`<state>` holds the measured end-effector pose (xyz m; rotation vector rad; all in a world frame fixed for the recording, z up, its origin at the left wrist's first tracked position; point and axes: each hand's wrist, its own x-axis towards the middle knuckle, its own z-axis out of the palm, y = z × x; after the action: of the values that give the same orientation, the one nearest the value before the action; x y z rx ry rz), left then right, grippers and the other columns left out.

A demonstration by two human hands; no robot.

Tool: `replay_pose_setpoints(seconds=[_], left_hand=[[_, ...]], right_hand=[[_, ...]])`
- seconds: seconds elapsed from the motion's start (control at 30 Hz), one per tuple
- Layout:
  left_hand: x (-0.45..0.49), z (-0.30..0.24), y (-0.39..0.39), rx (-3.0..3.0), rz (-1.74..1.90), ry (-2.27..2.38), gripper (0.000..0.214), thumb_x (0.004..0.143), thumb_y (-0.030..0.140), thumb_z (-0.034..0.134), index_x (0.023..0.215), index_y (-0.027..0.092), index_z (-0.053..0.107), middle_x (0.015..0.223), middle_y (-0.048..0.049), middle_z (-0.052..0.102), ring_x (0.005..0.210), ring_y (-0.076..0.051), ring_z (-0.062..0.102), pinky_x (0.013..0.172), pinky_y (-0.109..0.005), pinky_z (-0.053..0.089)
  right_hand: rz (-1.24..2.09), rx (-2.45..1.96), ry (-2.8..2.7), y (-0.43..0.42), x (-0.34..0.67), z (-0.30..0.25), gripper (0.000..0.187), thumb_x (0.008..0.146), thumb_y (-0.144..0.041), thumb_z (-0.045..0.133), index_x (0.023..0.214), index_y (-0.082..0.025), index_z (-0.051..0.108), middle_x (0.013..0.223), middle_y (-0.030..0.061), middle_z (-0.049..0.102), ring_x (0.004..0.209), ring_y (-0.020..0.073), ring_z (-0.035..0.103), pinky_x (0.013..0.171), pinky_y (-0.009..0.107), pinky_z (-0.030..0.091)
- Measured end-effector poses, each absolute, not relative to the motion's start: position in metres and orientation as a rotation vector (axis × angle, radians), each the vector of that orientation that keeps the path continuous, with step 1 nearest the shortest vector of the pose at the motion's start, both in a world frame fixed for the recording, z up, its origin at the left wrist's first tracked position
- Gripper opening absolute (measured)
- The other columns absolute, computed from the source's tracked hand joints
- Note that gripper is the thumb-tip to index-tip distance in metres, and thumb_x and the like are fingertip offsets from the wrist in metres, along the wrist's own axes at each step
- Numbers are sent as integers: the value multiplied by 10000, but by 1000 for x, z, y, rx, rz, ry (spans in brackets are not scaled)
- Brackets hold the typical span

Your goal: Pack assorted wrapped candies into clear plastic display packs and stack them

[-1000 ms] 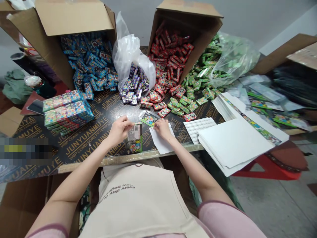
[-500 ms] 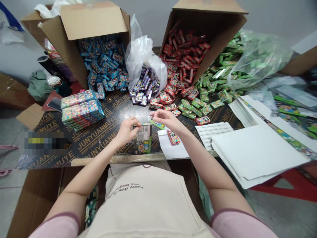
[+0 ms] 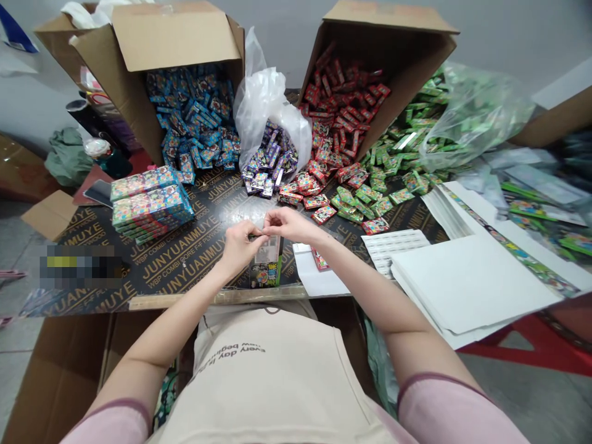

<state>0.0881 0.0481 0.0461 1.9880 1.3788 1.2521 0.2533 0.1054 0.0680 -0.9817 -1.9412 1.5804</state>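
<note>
A flat printed packet (image 3: 267, 271) with a dark front, a barcode panel and a green side stands at the table's front edge. My left hand (image 3: 241, 246) is closed in a pinch at its top edge. Against those fingertips, my right hand (image 3: 289, 223) is also pinched at the packet's top; what lies between its fingers is hidden. Under my right forearm, a small red box (image 3: 320, 260) lies partly covered on a white sheet (image 3: 308, 271).
Behind are small blue boxes (image 3: 198, 123) in a carton, purple boxes (image 3: 271, 160) in a bag, red boxes (image 3: 342, 117) in another carton and loose green boxes (image 3: 386, 157). Stacked wrapped boxes (image 3: 152, 206) stand left; white sheets (image 3: 472, 277) and a label sheet (image 3: 393, 250) lie right.
My right hand has moved left to meet my left hand at the packet's top. The green strip by its fingers no longer shows. My right forearm now covers more of the red box.
</note>
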Motion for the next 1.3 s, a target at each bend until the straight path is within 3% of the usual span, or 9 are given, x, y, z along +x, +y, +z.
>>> replay_pose_setpoints(seconds=[0.17, 0.3, 0.4, 0.53, 0.77, 0.93, 1.1, 1.2, 1.3], left_hand=[[82, 42, 48, 2215, 1084, 1382, 154, 851, 226, 607, 962, 176, 700, 765, -28, 600, 692, -157, 576, 644, -266, 451], [44, 40, 55, 2305, 712, 1727, 246, 899, 222, 506, 1014, 172, 718, 806, -69, 587, 736, -200, 580, 693, -319, 478], [19, 35, 60, 2423, 267, 1898, 263, 823, 247, 627, 1049, 131, 695, 984, -155, 621, 1002, -323, 573, 889, -471, 456], [26, 18, 60, 2643, -94, 1317, 711, 629, 288, 829, 1278, 215, 548, 1321, -162, 516, 1272, -381, 410, 1072, -656, 202], [61, -3, 72, 2459, -418, 1000, 690, 494, 287, 886, 1119, 181, 613, 1087, -112, 609, 1051, -320, 563, 939, -475, 407], [46, 24, 80, 2161, -21, 1059, 305, 588, 269, 813, 825, 168, 650, 704, 21, 593, 685, -161, 565, 636, -250, 414], [34, 49, 75, 1700, 957, 1144, 312, 676, 337, 752, 926, 165, 678, 817, -23, 662, 718, -143, 593, 664, -253, 455], [43, 44, 67, 1479, 1121, 1154, 294, 628, 338, 782, 828, 147, 680, 798, -37, 682, 704, -150, 619, 663, -264, 483], [52, 37, 58, 1420, 1173, 1192, 284, 645, 342, 774, 827, 145, 680, 770, -26, 679, 679, -138, 619, 635, -251, 492]], right_hand=[[1538, -1105, -1582, 105, 257, 42, 241, 735, -213, 583, 967, -212, 520, 622, -62, 579, 579, 124, 542, 584, 239, 412], [893, -1429, -1838, 103, 295, 14, 241, 801, -152, 526, 1021, -198, 614, 925, 64, 659, 871, 207, 591, 770, 350, 445], [439, -1717, -2181, 89, 327, -12, 127, 798, -168, 614, 874, -171, 715, 1034, 145, 641, 1029, 306, 515, 837, 430, 382], [298, -1763, -2356, 65, 341, -41, 129, 833, -208, 627, 881, -200, 746, 1039, 128, 658, 1023, 303, 494, 828, 420, 346], [305, -1644, -2311, 54, 336, -58, 237, 862, -117, 487, 753, -179, 688, 814, 90, 669, 818, 216, 548, 752, 332, 387], [378, -1681, -2294, 54, 343, -58, 245, 868, -109, 415, 825, -161, 651, 734, 85, 672, 697, 202, 590, 661, 293, 401], [566, -1541, -2021, 61, 331, -34, 264, 893, -267, 498, 1129, -165, 558, 1012, 137, 686, 852, 252, 642, 760, 367, 471], [796, -1267, -1742, 62, 303, -8, 413, 885, -396, 552, 1249, -214, 484, 1242, 140, 602, 1029, 234, 622, 862, 394, 492], [1049, -1093, -1510, 59, 271, 17, 430, 860, -462, 590, 1221, -241, 510, 1095, 86, 666, 946, 188, 655, 828, 348, 522]])
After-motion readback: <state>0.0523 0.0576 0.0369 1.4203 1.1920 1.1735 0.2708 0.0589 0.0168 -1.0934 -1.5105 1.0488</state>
